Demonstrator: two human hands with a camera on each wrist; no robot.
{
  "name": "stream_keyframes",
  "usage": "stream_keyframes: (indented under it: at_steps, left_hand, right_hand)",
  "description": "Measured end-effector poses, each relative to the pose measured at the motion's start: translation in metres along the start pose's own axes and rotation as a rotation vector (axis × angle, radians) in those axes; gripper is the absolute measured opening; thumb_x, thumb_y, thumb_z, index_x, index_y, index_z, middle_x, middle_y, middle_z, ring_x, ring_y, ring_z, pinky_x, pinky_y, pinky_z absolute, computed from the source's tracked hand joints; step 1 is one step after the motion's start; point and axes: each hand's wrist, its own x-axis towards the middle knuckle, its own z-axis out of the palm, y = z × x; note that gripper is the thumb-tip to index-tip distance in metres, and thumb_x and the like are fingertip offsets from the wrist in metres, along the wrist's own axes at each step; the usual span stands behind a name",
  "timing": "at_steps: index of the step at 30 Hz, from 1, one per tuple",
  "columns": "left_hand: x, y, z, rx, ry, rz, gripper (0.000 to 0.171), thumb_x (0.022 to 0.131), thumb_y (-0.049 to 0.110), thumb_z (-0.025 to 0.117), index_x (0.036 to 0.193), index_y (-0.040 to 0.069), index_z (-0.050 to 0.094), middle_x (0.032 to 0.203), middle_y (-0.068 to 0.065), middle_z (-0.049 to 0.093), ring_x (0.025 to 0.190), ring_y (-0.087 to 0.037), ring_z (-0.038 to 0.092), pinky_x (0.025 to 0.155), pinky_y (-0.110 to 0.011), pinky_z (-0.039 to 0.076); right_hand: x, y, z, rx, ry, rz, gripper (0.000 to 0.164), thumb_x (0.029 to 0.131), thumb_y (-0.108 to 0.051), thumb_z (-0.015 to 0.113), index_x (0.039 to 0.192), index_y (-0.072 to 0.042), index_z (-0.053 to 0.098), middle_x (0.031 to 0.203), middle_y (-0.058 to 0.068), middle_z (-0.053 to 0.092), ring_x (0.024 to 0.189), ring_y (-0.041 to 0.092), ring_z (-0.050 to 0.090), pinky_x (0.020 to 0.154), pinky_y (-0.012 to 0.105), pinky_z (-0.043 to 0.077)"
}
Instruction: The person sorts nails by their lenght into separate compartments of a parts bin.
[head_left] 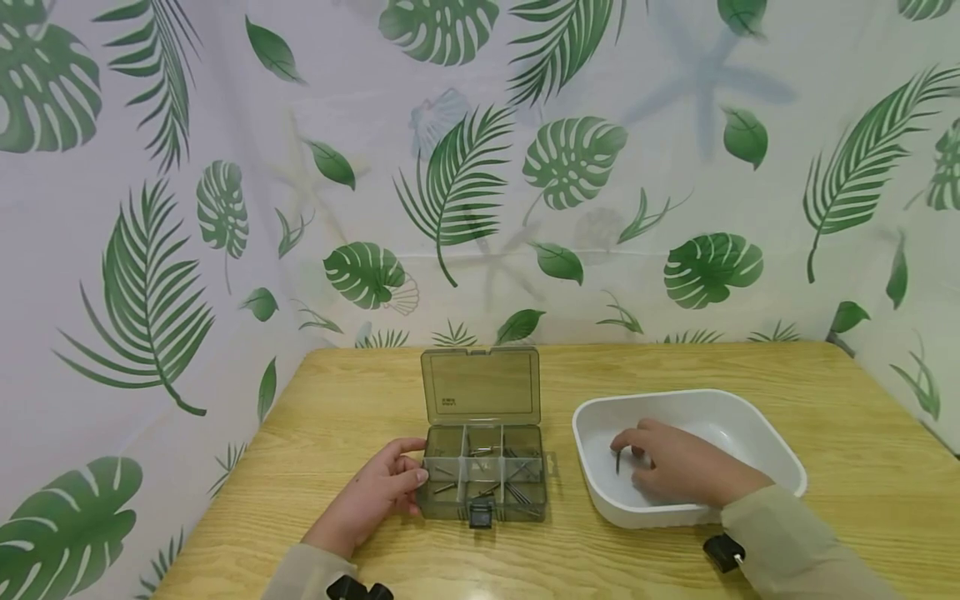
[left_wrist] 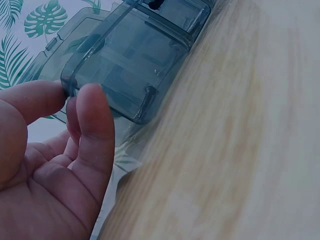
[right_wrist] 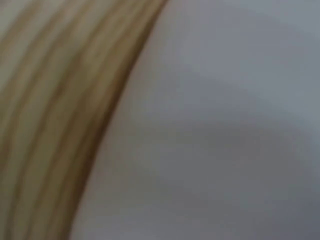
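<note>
A smoky clear compartment box (head_left: 482,475) stands with its lid (head_left: 483,385) raised; several thin metal pins or screws (head_left: 523,493) lie in its sections. My left hand (head_left: 384,485) holds the box's left side, the thumb at the front corner; the left wrist view shows thumb and finger at that corner. Inside the white basin (head_left: 780,450) is my right hand (head_left: 678,462), palm down with bent fingers and a gap between thumb and index finger. A thin dark rod (head_left: 618,463), like a screw or nail, shows right at the index fingertip.
Box and basin stand side by side on a wooden table (head_left: 360,387), a narrow strip of wood between them. A latch (head_left: 481,514) sticks out at the box's front. Behind the table hangs a leaf-printed cloth (head_left: 600,317).
</note>
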Motion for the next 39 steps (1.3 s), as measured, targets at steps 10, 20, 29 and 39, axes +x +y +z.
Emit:
stream_keyframes:
  at_steps: [10, 20, 29, 39]
  left_hand:
    - [0.0014, -0.0018, -0.0020, -0.004, -0.011, 0.003, 0.056, 0.103, 0.012, 0.059, 0.153, 0.001, 0.034, 0.098, -0.009, 0.054, 0.068, -0.016, 0.051, 0.065, -0.033, 0.057]
    - [0.0035, -0.0007, -0.0029, 0.019, -0.009, 0.013, 0.056, 0.104, 0.013, 0.058, 0.153, 0.000, 0.034, 0.099, -0.010, 0.054, 0.068, -0.016, 0.053, 0.065, -0.033, 0.058]
    - [0.0023, -0.0005, -0.0004, 0.004, -0.012, 0.003, 0.056, 0.104, 0.012, 0.059, 0.153, 0.001, 0.034, 0.099, -0.011, 0.054, 0.069, -0.017, 0.051, 0.064, -0.034, 0.057]
    - [0.0042, -0.0045, -0.0028, -0.001, -0.012, -0.004, 0.056, 0.103, 0.013, 0.060, 0.152, 0.001, 0.034, 0.100, -0.010, 0.054, 0.071, -0.017, 0.051, 0.067, -0.035, 0.058]
  right_hand:
    - [-0.0011, 0.0027, 0.0015, 0.000, 0.044, -0.038, 0.016, 0.084, -0.015, 0.076, 0.096, -0.021, 0.067, 0.093, -0.005, 0.053, 0.078, 0.011, 0.049, 0.072, 0.035, 0.047]
    - [-0.0002, 0.0025, 0.0021, 0.009, 0.005, -0.018, 0.020, 0.089, -0.018, 0.077, 0.079, -0.025, 0.061, 0.081, -0.006, 0.051, 0.072, 0.012, 0.047, 0.067, 0.032, 0.042]
    - [-0.0022, 0.0045, 0.0026, -0.024, 0.003, -0.041, 0.020, 0.092, -0.020, 0.074, 0.078, -0.025, 0.061, 0.080, -0.009, 0.051, 0.072, 0.011, 0.045, 0.066, 0.031, 0.041]
    - [-0.0026, 0.0012, -0.0005, -0.025, 0.085, -0.044, 0.019, 0.089, -0.012, 0.067, 0.078, -0.025, 0.058, 0.069, -0.013, 0.052, 0.068, 0.007, 0.047, 0.064, 0.029, 0.041]
